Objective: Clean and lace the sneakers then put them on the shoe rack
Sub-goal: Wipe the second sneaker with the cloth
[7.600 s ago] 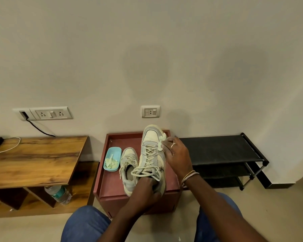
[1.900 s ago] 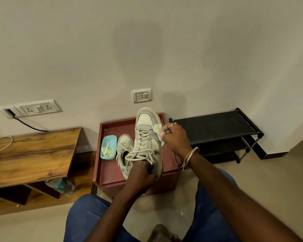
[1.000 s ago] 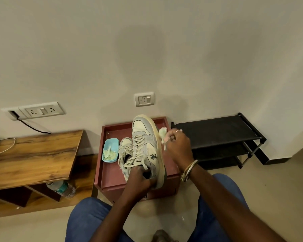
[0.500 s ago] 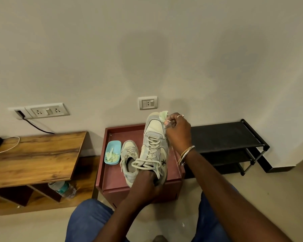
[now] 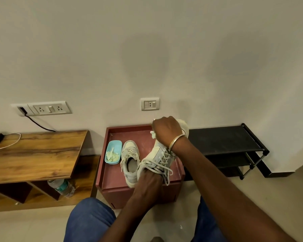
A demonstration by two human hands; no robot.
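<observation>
While the left hand [image 5: 150, 176] grips a sneaker [image 5: 157, 155] by its heel end, tilted up over the maroon counter [image 5: 138, 135], the right hand [image 5: 166, 130] pinches a wipe [image 5: 153, 134] near its toe. And the other sneaker [image 5: 129, 159] lies on the counter beside a blue tub [image 5: 113, 151].

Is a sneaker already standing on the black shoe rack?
No, one sneaker lies on the red box beside the shoe rack, and the left hand holds the other sneaker above that box.
</observation>
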